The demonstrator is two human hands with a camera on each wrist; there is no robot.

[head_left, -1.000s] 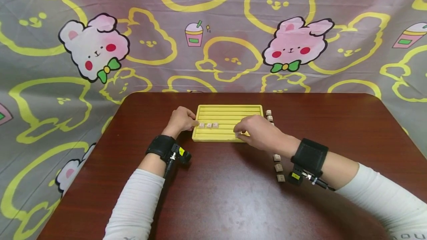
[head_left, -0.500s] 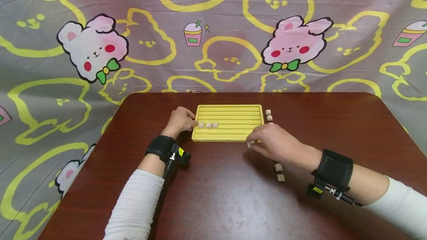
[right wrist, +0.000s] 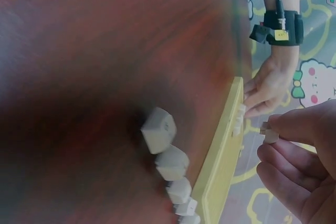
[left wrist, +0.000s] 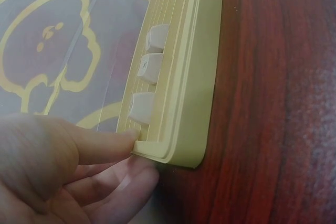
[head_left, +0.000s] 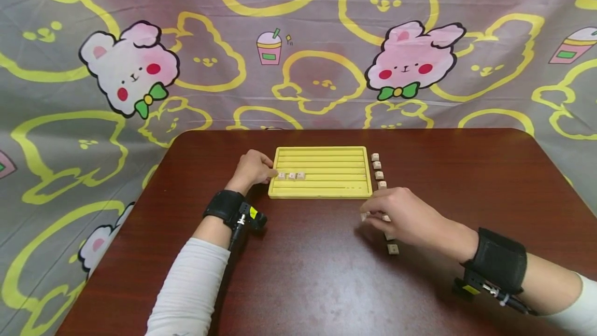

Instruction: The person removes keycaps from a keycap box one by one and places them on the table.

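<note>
My left hand grips the left end of a yellow ridged tray. In the left wrist view its thumb lies on the rim and its fingers are against the side below. Three white keycaps sit in one groove of the tray near that hand; one, a keycap, shows an X. Off the tray's near right corner, my right hand pinches another white keycap between thumb and forefinger, held above the table. That hand partly covers a column of loose keycaps.
The loose keycaps run along the tray's right side towards me, the nearest keycap lying apart from the tray. All stand on a dark red-brown table. A patterned cloth hangs behind the far edge.
My right hand has moved from over the tray's lower right part to the right and towards me, still pinching the keycap. The left hand and tray have stayed put.
</note>
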